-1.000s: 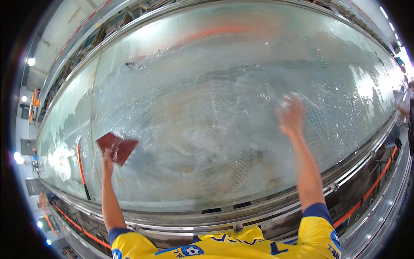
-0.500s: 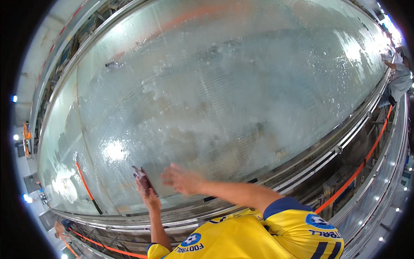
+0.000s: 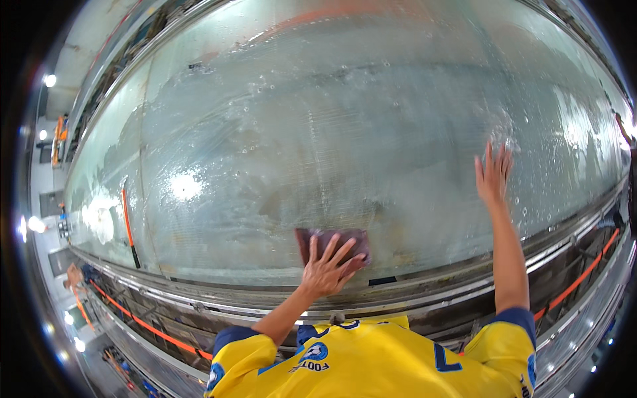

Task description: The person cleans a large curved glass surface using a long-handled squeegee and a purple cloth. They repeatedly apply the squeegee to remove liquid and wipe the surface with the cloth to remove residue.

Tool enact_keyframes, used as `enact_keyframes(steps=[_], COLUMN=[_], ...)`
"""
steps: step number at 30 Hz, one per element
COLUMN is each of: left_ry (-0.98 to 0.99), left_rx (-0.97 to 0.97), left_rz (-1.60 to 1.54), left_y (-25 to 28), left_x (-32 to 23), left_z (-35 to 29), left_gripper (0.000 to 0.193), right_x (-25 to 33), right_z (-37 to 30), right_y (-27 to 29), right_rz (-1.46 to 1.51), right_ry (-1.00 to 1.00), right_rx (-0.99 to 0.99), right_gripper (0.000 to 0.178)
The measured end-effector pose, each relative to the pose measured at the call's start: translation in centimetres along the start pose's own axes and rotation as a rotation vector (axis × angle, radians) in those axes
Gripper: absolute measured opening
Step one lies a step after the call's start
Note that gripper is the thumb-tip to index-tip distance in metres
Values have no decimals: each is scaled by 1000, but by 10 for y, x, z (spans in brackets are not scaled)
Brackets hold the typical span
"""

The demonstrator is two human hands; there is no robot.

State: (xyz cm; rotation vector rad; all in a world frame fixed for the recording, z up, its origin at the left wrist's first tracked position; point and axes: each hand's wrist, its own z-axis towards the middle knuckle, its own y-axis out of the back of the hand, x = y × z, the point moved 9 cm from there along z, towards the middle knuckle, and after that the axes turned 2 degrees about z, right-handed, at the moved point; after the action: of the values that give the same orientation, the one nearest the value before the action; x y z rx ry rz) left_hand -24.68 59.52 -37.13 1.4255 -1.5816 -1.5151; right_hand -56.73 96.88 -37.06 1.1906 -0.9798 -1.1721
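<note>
A large wet glass-like sheet with water and bubbles on it lies before me. My left hand, fingers spread, rests flat on a dark reddish-brown pad near the sheet's front edge. Part of the pad is hidden under the hand; it appears to lie against the wet surface. Farther right, my right hand is stretched out with its fingers apart and holds nothing. Its fingertips reach toward a patch of bubbly water, and it seems to touch the sheet.
An orange-and-black stick-like tool lies on the sheet at left. Metal rails run along the front edge, with an orange hose or cable below. At the far right edge, another person's arm shows.
My left hand has brought the tilted pad down flat onto the sheet. My right hand has swung away from it, outward to the right. The view has shifted too.
</note>
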Motion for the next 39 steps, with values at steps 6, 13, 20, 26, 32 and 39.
enact_keyframes(steps=[6,13,20,26,32,39], left_ry=[279,209,594,-61,-673,-185], left_rx=[-321,-228,-338,-543,-135,-466], left_rz=[275,210,252,-13,-235,-104], left_y=[106,64,118,93,-1,81], left_x=[164,75,262,-47,-137,123], left_z=[186,166,155,399,307,231], left_gripper=[50,53,49,44,49,67], right_x=[16,16,23,19,82,162], right_z=[-90,-93,-89,-86,-90,-79], right_y=[2,10,7,11,86,18], right_rz=[36,15,-32,162,503,187], right_ry=[-74,-140,-88,-141,160,173], right_rx=[179,224,172,125,-163,213], right_gripper=[68,69,69,75,88,101])
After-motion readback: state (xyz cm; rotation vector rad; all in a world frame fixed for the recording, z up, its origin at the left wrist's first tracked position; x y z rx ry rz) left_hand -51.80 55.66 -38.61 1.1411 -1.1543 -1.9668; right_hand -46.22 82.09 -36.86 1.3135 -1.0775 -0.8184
